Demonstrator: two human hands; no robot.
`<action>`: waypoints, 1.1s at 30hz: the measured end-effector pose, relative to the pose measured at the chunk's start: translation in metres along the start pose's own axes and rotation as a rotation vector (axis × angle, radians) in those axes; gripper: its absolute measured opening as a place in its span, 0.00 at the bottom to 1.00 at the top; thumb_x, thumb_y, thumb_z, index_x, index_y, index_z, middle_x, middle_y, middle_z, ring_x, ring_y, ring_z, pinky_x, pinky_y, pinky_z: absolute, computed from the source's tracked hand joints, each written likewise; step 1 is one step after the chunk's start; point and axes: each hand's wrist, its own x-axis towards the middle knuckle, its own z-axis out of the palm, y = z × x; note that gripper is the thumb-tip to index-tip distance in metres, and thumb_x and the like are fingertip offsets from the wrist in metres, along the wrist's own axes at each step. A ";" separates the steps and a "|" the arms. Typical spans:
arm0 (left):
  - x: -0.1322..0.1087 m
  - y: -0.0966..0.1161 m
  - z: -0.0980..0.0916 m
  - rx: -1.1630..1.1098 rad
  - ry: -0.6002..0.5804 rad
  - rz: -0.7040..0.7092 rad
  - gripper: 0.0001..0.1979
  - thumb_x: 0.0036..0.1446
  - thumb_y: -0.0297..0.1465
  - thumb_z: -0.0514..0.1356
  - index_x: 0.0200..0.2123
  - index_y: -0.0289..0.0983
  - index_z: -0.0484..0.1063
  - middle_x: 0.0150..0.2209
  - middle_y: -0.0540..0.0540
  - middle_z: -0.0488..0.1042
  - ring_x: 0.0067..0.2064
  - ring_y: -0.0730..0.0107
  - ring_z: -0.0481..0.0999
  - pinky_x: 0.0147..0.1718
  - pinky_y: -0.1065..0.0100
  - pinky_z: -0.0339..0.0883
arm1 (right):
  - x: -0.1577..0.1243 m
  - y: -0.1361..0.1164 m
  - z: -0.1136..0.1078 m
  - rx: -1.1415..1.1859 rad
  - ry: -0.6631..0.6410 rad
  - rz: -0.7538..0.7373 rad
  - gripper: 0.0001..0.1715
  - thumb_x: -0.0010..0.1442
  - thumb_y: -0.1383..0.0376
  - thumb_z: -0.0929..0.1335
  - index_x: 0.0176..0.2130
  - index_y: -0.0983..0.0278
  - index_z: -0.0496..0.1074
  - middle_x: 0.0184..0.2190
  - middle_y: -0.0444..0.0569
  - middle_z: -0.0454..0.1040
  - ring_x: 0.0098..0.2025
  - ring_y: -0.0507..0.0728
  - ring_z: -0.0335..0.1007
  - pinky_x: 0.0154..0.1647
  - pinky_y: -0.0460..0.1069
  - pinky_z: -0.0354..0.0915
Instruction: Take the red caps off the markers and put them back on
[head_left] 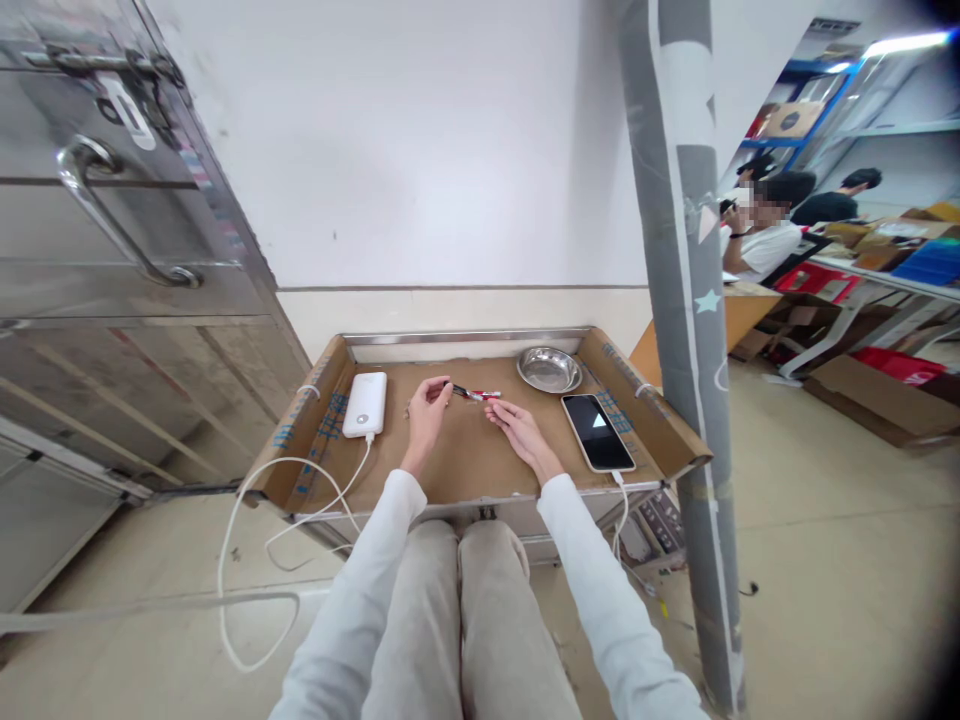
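My left hand [427, 412] pinches one end of a small slim black object [459, 390] above the cardboard-lined tabletop [465, 460]; its kind is too small to make out. A small red stick-like piece [489, 395] lies close beyond its other end, and I cannot tell whether the two are joined. My right hand [519, 430] has its fingers together, with the fingertips close to the red piece. Whatever sits between those fingertips is too small to name. At the right of both hands is a round metal dish [550, 370].
A white power bank [365, 404] with a white cable lies on the left side. On the right lies a phone [598, 432] with its own cable. A grey wrapped pole [694, 300] stands beside the table's right edge. People sit in the background at right.
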 end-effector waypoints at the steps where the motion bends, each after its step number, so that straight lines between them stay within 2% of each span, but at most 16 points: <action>1: -0.001 -0.005 -0.002 0.014 -0.011 -0.005 0.14 0.55 0.36 0.58 0.42 0.34 0.70 0.41 0.42 0.75 0.41 0.68 0.75 0.42 0.65 0.69 | 0.000 0.001 0.000 -0.017 0.021 -0.039 0.19 0.43 0.57 0.75 0.36 0.63 0.77 0.33 0.48 0.77 0.35 0.52 0.72 0.43 0.50 0.67; 4: -0.007 -0.022 -0.002 0.099 -0.130 0.041 0.10 0.55 0.33 0.58 0.39 0.35 0.71 0.39 0.43 0.75 0.40 0.68 0.75 0.44 0.63 0.68 | 0.000 0.003 0.002 -0.105 0.077 -0.157 0.18 0.45 0.57 0.74 0.37 0.63 0.77 0.35 0.48 0.78 0.36 0.53 0.72 0.46 0.52 0.67; 8: -0.014 -0.034 0.010 0.322 -0.261 0.197 0.06 0.56 0.27 0.55 0.37 0.37 0.70 0.38 0.45 0.74 0.40 0.67 0.73 0.45 0.61 0.67 | -0.002 0.004 0.006 -0.318 0.086 -0.277 0.13 0.49 0.58 0.72 0.36 0.61 0.77 0.36 0.48 0.78 0.39 0.56 0.73 0.48 0.54 0.66; 11: -0.016 -0.035 0.017 0.521 -0.275 0.334 0.09 0.56 0.22 0.52 0.37 0.37 0.69 0.41 0.44 0.72 0.46 0.63 0.71 0.49 0.57 0.64 | -0.004 0.004 0.010 -0.571 -0.009 -0.338 0.08 0.53 0.60 0.69 0.35 0.57 0.77 0.37 0.45 0.78 0.41 0.57 0.72 0.51 0.55 0.64; 14: -0.020 -0.032 0.015 0.613 -0.254 0.404 0.11 0.57 0.21 0.50 0.40 0.37 0.67 0.44 0.42 0.70 0.49 0.62 0.69 0.52 0.56 0.62 | -0.005 0.004 0.013 -0.747 -0.135 -0.349 0.10 0.55 0.64 0.67 0.36 0.53 0.77 0.38 0.42 0.78 0.41 0.58 0.73 0.52 0.56 0.62; 16: -0.025 -0.030 0.010 0.621 -0.255 0.417 0.12 0.58 0.21 0.48 0.42 0.36 0.66 0.44 0.41 0.69 0.49 0.62 0.69 0.52 0.57 0.62 | -0.006 0.003 0.014 -0.775 -0.144 -0.369 0.11 0.55 0.65 0.67 0.37 0.53 0.77 0.40 0.42 0.78 0.43 0.58 0.73 0.53 0.56 0.62; 20: -0.035 -0.030 0.003 0.569 -0.336 0.391 0.14 0.59 0.23 0.48 0.46 0.37 0.64 0.45 0.41 0.67 0.46 0.65 0.71 0.49 0.60 0.65 | -0.008 0.001 0.011 -0.717 -0.064 -0.415 0.14 0.57 0.63 0.66 0.44 0.54 0.74 0.46 0.43 0.76 0.49 0.57 0.71 0.55 0.54 0.62; 25: -0.033 -0.031 0.014 0.600 -0.428 0.428 0.14 0.59 0.30 0.53 0.49 0.38 0.63 0.46 0.42 0.67 0.47 0.63 0.70 0.50 0.58 0.64 | -0.006 0.003 0.004 -0.806 0.069 -0.442 0.19 0.60 0.62 0.63 0.52 0.57 0.69 0.48 0.47 0.74 0.50 0.56 0.70 0.55 0.55 0.62; 27: -0.029 -0.032 0.022 0.626 -0.464 0.467 0.13 0.59 0.30 0.55 0.48 0.38 0.65 0.46 0.42 0.67 0.49 0.62 0.69 0.51 0.57 0.63 | -0.004 0.005 0.001 -0.894 0.106 -0.458 0.19 0.61 0.63 0.62 0.52 0.56 0.68 0.48 0.48 0.74 0.49 0.57 0.70 0.55 0.55 0.62; 30: -0.024 -0.035 0.030 0.632 -0.490 0.488 0.06 0.60 0.29 0.54 0.41 0.38 0.68 0.43 0.44 0.68 0.47 0.63 0.69 0.50 0.58 0.64 | -0.002 0.010 -0.003 -0.948 0.104 -0.463 0.20 0.61 0.65 0.62 0.53 0.56 0.67 0.48 0.48 0.74 0.48 0.56 0.70 0.53 0.54 0.63; 33: -0.023 -0.040 0.030 0.649 -0.415 0.445 0.04 0.60 0.29 0.53 0.36 0.37 0.67 0.39 0.44 0.68 0.43 0.64 0.70 0.47 0.60 0.65 | -0.001 0.013 -0.005 -0.958 0.018 -0.471 0.24 0.60 0.67 0.62 0.56 0.57 0.64 0.47 0.49 0.74 0.49 0.56 0.69 0.54 0.54 0.63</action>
